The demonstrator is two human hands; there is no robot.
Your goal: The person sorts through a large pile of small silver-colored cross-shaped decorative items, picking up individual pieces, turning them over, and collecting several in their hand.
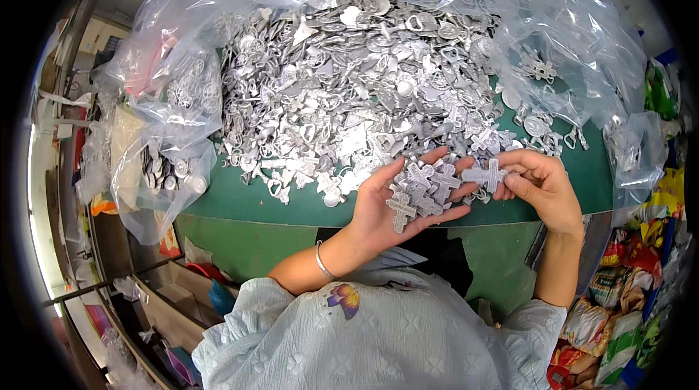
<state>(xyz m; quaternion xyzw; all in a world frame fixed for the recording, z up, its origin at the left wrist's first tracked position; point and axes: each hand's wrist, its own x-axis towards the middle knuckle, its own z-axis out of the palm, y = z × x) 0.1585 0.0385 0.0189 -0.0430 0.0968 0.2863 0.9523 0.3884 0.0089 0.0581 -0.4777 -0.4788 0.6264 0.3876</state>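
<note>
My left hand (375, 209) is palm up, its fingers spread and slightly curled under several silver cross pendants (422, 187) that lie in a small heap. Between the thumb and fingers of my right hand (545, 187), one more cross pendant (486, 174) is pinched, held flat just beside the left fingertips. Both hands are over the front edge of the green table (291, 211). Beyond them spreads a big pile of silver metal charms (349, 84), with crosses, ovals and small figures among them.
Clear plastic sheeting (568, 11) surrounds the pile at the back and sides. A plastic bag (164, 186) at left holds more charms. Loose charms (539, 125) lie at right. Below left stands a shelf unit (171, 302); below right are colourful packages (604, 317).
</note>
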